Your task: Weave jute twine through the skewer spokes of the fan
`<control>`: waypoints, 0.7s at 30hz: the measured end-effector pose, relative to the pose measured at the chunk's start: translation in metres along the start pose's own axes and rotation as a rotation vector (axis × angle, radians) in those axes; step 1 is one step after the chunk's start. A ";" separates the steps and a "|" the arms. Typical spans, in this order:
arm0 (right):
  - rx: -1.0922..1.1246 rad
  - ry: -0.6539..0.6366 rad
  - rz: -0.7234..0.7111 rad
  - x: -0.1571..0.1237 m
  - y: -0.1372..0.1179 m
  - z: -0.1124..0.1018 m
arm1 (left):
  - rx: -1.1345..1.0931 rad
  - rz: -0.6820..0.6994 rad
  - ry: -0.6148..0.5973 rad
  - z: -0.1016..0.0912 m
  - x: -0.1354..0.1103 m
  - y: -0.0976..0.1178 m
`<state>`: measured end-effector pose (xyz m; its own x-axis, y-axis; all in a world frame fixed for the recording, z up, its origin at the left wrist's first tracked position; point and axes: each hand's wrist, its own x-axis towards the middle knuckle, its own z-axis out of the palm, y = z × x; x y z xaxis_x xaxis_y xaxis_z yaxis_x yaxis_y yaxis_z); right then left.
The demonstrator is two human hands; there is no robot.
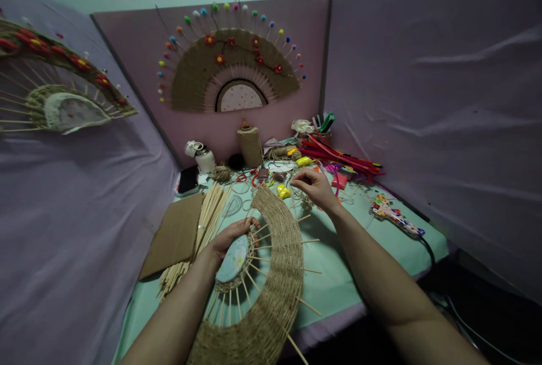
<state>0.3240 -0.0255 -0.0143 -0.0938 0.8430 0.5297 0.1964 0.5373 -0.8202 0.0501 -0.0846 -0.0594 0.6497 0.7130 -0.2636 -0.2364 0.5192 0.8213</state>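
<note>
My left hand (235,236) grips a half-round woven fan (288,257) at its small inner half-disc. That half-disc carries a pale blue floral patch (234,260). Thin wooden sticks radiate from it through a wide band of wound twine, and their ends poke out past the outer edge. Raised to the right of the fan's upper end, my right hand (315,187) has thumb and fingertips pinched together. What the pinch holds, if anything, is too fine to make out.
Bamboo sticks (214,207) and a cardboard sheet (173,235) lie left. Behind stand a twine spool (250,146) and a white jar (205,160). Red pipe cleaners (339,156) and a patterned glue gun (396,217) lie right. A finished fan (186,82) hangs on the back panel.
</note>
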 end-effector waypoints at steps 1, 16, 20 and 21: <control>-0.001 -0.012 -0.007 0.000 0.000 0.000 | 0.005 -0.005 -0.006 -0.001 0.001 0.000; 0.125 -0.327 0.204 0.001 0.002 -0.003 | 0.028 -0.106 -0.096 0.016 0.001 -0.006; 0.141 -0.358 0.226 0.000 0.007 0.004 | 0.053 -0.063 -0.066 0.019 -0.002 -0.005; 0.140 -0.353 0.233 0.000 0.008 0.007 | 0.057 -0.049 -0.056 0.019 -0.003 -0.005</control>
<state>0.3191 -0.0211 -0.0220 -0.3950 0.8865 0.2412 0.1201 0.3101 -0.9431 0.0632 -0.0978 -0.0531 0.6993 0.6590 -0.2770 -0.1628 0.5241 0.8360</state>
